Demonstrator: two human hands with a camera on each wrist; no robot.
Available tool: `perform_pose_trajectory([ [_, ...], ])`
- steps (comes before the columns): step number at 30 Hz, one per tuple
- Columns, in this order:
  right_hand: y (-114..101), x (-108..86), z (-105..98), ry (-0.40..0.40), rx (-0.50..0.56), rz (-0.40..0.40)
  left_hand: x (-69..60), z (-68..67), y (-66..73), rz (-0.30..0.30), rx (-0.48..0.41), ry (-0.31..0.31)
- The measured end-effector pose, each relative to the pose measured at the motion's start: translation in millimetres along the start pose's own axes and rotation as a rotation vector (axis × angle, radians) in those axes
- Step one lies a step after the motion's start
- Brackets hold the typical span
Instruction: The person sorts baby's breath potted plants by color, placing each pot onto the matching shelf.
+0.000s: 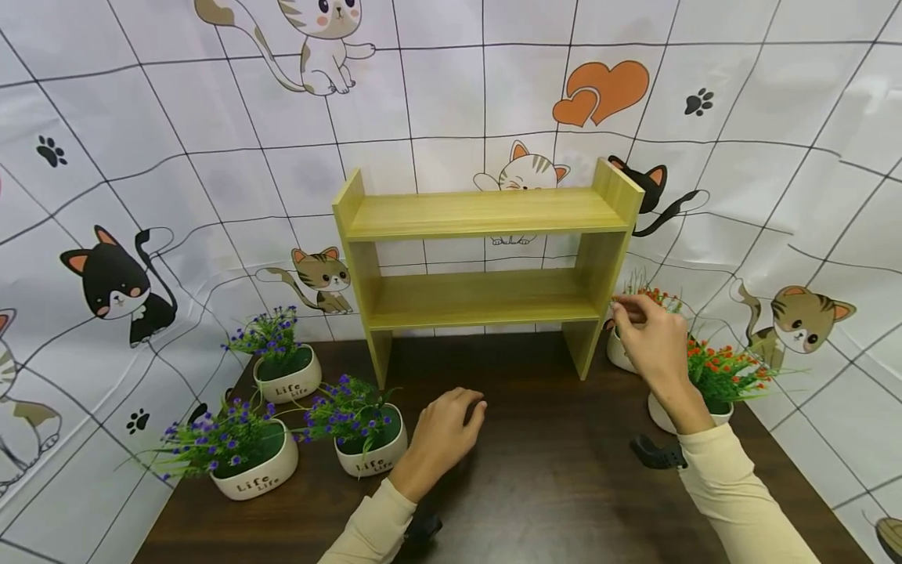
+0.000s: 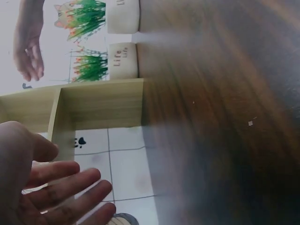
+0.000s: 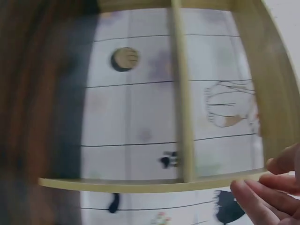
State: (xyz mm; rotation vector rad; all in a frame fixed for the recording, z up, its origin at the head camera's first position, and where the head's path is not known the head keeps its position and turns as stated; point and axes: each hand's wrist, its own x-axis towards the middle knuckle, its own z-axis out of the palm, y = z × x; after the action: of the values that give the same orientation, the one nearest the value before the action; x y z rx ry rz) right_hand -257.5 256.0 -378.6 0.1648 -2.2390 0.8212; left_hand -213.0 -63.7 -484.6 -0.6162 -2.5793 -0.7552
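A light-wood two-tier shelf [image 1: 486,214] stands upright at the back of a dark wooden table [image 1: 521,470]. Over the table in front of it, my left hand [image 1: 442,429] hovers with relaxed, slightly bent fingers, holding nothing. My right hand [image 1: 655,341] is raised beside the shelf's right side panel [image 1: 611,258], its fingers loosely bent and nothing seen between them. In the right wrist view its fingertips [image 3: 243,187] appear near the panel's edge; the left wrist view shows this hand a little apart from the shelf. Both shelf boards bear no objects.
Several white pots with flowers flank the shelf. Purple-flowered ones, including the pot nearest my left hand [image 1: 373,458], stand on the left; orange-flowered ones, including the pot below my right forearm [image 1: 661,415], on the right. A wall covering with cartoon cats [image 1: 451,102] rises behind.
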Motion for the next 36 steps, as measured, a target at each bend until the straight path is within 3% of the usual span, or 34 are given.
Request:
perform_pose_trajectory([
  [7, -11.0, 41.5, -8.9, 0.049, 0.037, 0.041, -23.5, -12.3, -6.2, 0.029, -0.09, 0.097],
  [14, -18.3, 62.3, -8.9, -0.004, 0.062, 0.052, -53.8, -29.6, -22.5, -0.003, -0.187, 0.065],
  [20, -20.1, 72.4, -8.0, -0.027, 0.061, 0.083, -86.8, -45.5, -45.1, 0.03, -0.223, 0.07],
  [23, -19.6, 77.3, -8.1, -0.039, 0.056, 0.09, -103.0, -56.2, -60.4, 0.06, -0.202, 0.097],
  [26, -18.5, 80.5, -8.7, -0.045, 0.041, 0.086, -117.7, -65.9, -76.5, 0.049, -0.162, 0.13],
  [32, -16.5, 85.7, -7.2, -0.067, 0.006, 0.084, -134.5, -81.7, -101.9, -0.095, -0.097, 0.22],
  [36, -18.2, 87.8, -4.1, -0.076, -0.002, 0.102, -136.1, -90.5, -110.6, -0.255, -0.042, 0.27],
])
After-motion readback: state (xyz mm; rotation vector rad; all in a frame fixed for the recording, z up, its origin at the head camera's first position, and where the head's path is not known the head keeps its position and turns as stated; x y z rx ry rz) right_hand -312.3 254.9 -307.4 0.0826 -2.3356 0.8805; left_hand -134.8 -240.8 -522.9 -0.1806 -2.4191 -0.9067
